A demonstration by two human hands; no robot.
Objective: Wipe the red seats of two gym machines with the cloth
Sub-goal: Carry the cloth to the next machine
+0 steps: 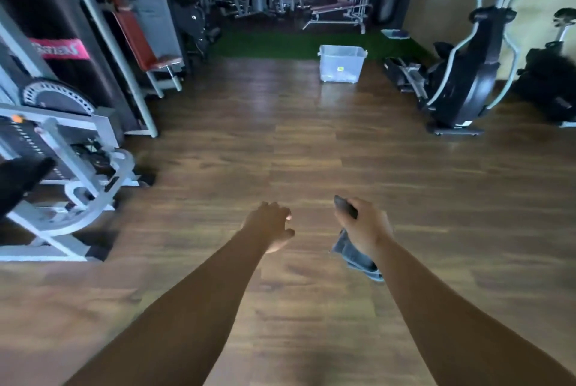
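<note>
My right hand point(363, 226) is closed around a grey cloth point(355, 256), which hangs down below the fist over the wooden floor. My left hand point(271, 225) is held out beside it, empty, with the fingers loosely curled and apart. A machine with a red seat point(166, 62) and a red backrest point(131, 30) stands at the far left, well ahead of both hands. Another red-padded bench point(335, 5) lies further back in the room.
A clear plastic bin point(341, 63) stands on the floor ahead, at the edge of a green mat point(280, 44). A grey weight machine point(62, 167) is close on my left. An elliptical trainer point(464, 80) and an exercise bike point(551, 74) line the right wall.
</note>
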